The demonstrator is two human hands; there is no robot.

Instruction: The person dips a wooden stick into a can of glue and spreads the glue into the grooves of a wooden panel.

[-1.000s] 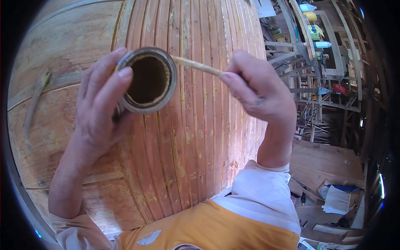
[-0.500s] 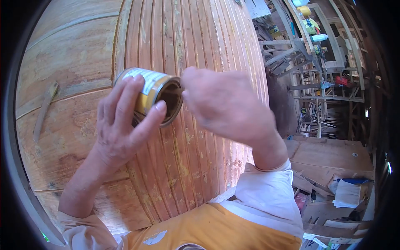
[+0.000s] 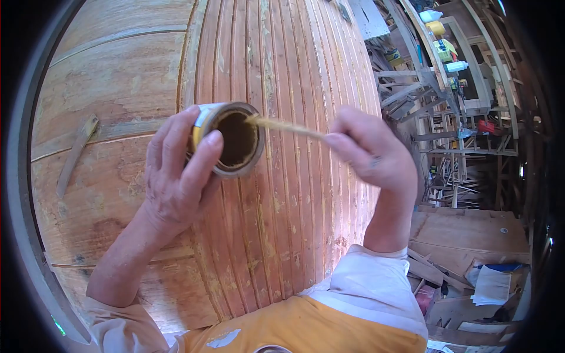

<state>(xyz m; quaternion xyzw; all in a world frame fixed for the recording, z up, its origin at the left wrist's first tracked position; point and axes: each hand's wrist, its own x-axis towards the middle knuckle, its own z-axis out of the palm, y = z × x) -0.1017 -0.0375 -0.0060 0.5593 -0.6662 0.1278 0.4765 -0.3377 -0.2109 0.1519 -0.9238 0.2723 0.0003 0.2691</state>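
My left hand [image 3: 176, 162] is wrapped round a yellow and white tin can [image 3: 203, 122], tilted with its open mouth toward me and to the right. The inside of the can looks brown and coated along the rim. Between the thumb and fingers of my right hand [image 3: 371, 147] is a thin wooden stick [image 3: 291, 127], smeared with yellowish-brown paste. Its far end sits at the can's rim. Below both hands lies a grooved wooden panel [image 3: 282, 217] with yellowish filler patches along its grooves.
On the plain boards to the left lies a flat wooden stick [image 3: 76, 154]. Bottles [image 3: 456, 66] and timber stand on a rack at the upper right. A wooden box [image 3: 471, 232], papers [image 3: 491, 285] and wood scraps fill the lower right.
My right hand has moved right, away from the can, and the stick now shows. The can's mouth has turned more toward me.
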